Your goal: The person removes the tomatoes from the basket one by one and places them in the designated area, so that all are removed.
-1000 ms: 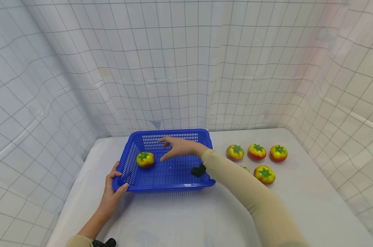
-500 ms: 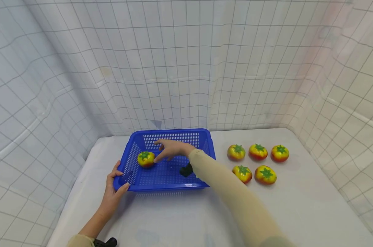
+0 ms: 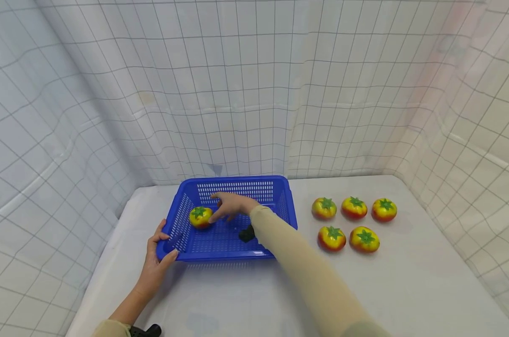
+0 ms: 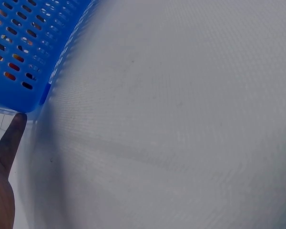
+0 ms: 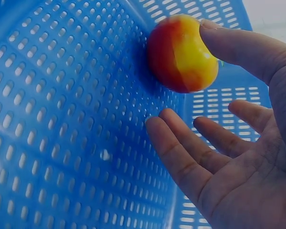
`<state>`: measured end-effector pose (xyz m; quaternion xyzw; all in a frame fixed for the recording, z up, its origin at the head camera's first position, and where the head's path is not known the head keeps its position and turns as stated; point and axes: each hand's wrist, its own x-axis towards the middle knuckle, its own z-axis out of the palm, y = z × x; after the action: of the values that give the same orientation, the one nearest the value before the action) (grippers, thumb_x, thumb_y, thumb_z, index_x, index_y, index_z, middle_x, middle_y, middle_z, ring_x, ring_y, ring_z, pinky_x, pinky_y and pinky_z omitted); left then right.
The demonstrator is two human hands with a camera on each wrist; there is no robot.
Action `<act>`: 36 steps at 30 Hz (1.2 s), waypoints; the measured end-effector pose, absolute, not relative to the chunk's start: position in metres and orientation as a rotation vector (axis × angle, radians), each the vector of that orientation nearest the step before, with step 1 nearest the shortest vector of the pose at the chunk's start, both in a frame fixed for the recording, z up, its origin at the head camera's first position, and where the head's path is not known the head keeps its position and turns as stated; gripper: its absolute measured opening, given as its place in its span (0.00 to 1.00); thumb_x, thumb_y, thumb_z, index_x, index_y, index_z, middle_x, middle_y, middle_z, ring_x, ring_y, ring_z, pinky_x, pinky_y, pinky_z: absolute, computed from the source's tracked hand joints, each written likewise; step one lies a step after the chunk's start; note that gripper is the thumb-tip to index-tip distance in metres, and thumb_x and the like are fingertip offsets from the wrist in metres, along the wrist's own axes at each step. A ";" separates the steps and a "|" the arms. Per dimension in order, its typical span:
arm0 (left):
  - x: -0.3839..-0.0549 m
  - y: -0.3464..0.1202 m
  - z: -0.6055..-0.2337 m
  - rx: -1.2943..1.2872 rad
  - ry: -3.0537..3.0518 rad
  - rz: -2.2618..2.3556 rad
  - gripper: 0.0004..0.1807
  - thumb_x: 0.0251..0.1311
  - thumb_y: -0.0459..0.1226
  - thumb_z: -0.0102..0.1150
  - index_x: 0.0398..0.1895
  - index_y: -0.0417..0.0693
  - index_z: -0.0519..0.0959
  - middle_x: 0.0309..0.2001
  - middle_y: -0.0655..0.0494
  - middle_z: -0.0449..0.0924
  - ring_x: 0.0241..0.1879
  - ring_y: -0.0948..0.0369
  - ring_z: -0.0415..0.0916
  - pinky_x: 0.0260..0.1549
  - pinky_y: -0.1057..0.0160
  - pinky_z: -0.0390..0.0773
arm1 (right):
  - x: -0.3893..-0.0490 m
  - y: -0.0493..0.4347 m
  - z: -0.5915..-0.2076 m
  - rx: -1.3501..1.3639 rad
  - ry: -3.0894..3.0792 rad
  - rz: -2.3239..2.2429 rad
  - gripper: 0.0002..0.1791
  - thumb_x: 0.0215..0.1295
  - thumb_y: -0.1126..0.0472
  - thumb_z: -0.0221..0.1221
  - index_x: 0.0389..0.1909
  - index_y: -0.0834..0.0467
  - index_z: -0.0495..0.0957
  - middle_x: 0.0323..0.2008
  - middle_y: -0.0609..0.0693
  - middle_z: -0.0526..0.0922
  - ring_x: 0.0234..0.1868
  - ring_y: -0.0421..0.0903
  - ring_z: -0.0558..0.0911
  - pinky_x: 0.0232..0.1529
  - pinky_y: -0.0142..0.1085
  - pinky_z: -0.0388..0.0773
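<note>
A blue plastic basket (image 3: 220,256) with slotted walls stands on the white table. Near its left end lies one squat yellow-and-red persimmon (image 3: 200,218) with a green leafy top, apparently artificial. My left hand (image 3: 152,271) grips the front left corner, thumb on the rim and fingers round the side. Over the basket, my right hand (image 3: 233,206) reaches in just right of the persimmon. In the right wrist view the thumb (image 5: 238,45) overlaps the fruit's edge; whether it touches cannot be told. The other fingers (image 5: 178,160) are spread below, holding nothing.
Several more persimmons (image 3: 332,239) sit in two loose rows on the table, right of the basket. White grid-patterned curtains (image 3: 246,93) enclose the table at the back and sides. A dark device (image 3: 247,233) is at my right wrist.
My right hand has moved left and slightly down toward the persimmon in the basket. The forearm's shift uncovers one persimmon on the table. The left hand keeps its grip.
</note>
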<state>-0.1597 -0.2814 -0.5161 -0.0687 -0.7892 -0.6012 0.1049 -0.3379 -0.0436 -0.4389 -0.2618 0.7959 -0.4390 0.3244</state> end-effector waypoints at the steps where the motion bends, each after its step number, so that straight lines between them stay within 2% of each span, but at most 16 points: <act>1: -0.159 -0.282 -0.515 -0.204 -2.325 -1.772 0.21 0.72 0.30 0.50 0.60 0.44 0.53 0.83 0.60 0.35 0.78 0.37 0.32 0.55 0.82 0.63 | -0.338 -0.045 -0.440 -0.683 2.082 -1.154 0.47 0.62 0.60 0.71 0.79 0.57 0.57 0.70 0.65 0.67 0.54 0.53 0.81 0.53 0.48 0.82; 5: -0.158 -0.283 -0.513 -0.207 -2.328 -1.766 0.21 0.73 0.30 0.50 0.60 0.44 0.53 0.83 0.59 0.34 0.78 0.38 0.32 0.55 0.82 0.62 | -0.339 -0.049 -0.441 -0.667 2.036 -1.184 0.46 0.63 0.60 0.71 0.78 0.57 0.58 0.67 0.63 0.70 0.54 0.57 0.81 0.53 0.47 0.82; 14: -0.161 -0.283 -0.516 -0.217 -2.321 -1.771 0.20 0.72 0.29 0.49 0.60 0.44 0.53 0.83 0.61 0.35 0.79 0.39 0.32 0.56 0.81 0.63 | -0.337 -0.054 -0.448 -0.529 1.889 -1.343 0.46 0.63 0.65 0.69 0.79 0.58 0.56 0.60 0.60 0.73 0.56 0.64 0.81 0.57 0.54 0.78; 21: -0.162 -0.281 -0.517 -0.250 -2.296 -1.784 0.20 0.72 0.28 0.48 0.59 0.42 0.53 0.83 0.60 0.35 0.78 0.40 0.33 0.56 0.81 0.64 | -0.337 -0.061 -0.455 -0.474 1.861 -1.356 0.48 0.61 0.64 0.72 0.78 0.57 0.57 0.52 0.59 0.76 0.51 0.62 0.83 0.54 0.52 0.80; 36: -0.161 -0.281 -0.516 -0.206 -2.338 -1.757 0.21 0.72 0.30 0.49 0.60 0.42 0.52 0.83 0.61 0.35 0.79 0.40 0.33 0.57 0.82 0.62 | -0.334 -0.065 -0.456 -0.489 1.861 -1.325 0.45 0.61 0.66 0.71 0.76 0.57 0.59 0.50 0.58 0.75 0.51 0.63 0.83 0.53 0.52 0.81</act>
<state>-0.1609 -0.2812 -0.5161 -0.0700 -0.7931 -0.5959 0.1049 -0.3338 -0.0653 -0.4563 -0.1926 0.7328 -0.5219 0.3917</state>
